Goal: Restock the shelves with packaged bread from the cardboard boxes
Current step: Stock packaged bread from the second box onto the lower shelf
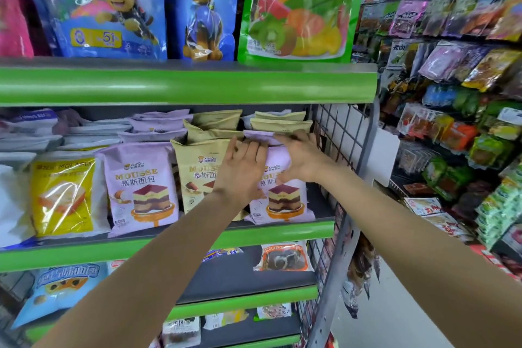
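Head view: a green-edged shelf (180, 240) holds upright bread packs, with a wire side panel (336, 133) at its right end. The upper shelf (186, 85) carries blue and green bags. On the middle shelf, from left, stand a yellow pack (63, 195), a purple pack (139, 189), a tan pack (197, 175) and, at the right end, a second purple mousse pack (285, 200). The left hand (243, 167) lies on that pack's left upper part, fingers straight and slightly spread. The right hand (302, 155) grips its top right corner, fingers curled over the top edge, thumb in front
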The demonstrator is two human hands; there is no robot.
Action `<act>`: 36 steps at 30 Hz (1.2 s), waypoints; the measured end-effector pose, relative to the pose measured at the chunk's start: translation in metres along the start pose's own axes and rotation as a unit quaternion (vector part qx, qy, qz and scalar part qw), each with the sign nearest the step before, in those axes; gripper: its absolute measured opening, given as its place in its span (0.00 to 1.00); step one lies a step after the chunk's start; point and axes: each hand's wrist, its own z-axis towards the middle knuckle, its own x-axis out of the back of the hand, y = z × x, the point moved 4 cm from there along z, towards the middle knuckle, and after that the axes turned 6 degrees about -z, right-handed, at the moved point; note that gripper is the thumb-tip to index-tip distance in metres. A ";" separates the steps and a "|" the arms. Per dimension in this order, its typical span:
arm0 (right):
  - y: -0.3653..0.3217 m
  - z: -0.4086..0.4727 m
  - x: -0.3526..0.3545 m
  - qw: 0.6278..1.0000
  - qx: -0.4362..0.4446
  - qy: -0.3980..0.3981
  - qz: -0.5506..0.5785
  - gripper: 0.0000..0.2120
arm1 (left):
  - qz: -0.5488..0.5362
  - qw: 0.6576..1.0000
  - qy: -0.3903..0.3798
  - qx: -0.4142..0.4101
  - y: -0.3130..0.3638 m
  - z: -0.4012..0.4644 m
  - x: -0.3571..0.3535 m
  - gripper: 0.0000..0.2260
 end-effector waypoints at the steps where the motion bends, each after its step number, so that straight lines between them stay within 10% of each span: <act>1: 0.002 0.002 0.003 1.000 -0.009 -0.015 -0.002 0.47 | 0.004 1.000 -0.002 -0.008 0.003 0.001 0.000 0.46; 6: 0.023 0.038 0.040 0.981 -0.108 0.111 0.118 0.21 | 0.048 0.997 -0.020 -0.061 0.013 0.008 -0.001 0.56; 12: 0.036 0.086 0.022 0.986 -0.161 0.007 0.036 0.44 | 0.030 0.997 -0.024 -0.073 0.015 0.023 -0.003 0.52; 18: 0.033 0.096 0.015 0.994 -0.100 -0.039 0.024 0.26 | 0.023 0.998 -0.027 -0.054 0.012 0.028 -0.012 0.52; 36: 0.025 0.089 0.008 0.992 -0.087 -0.073 0.048 0.33 | 0.046 0.998 -0.025 -0.034 0.019 0.019 -0.009 0.51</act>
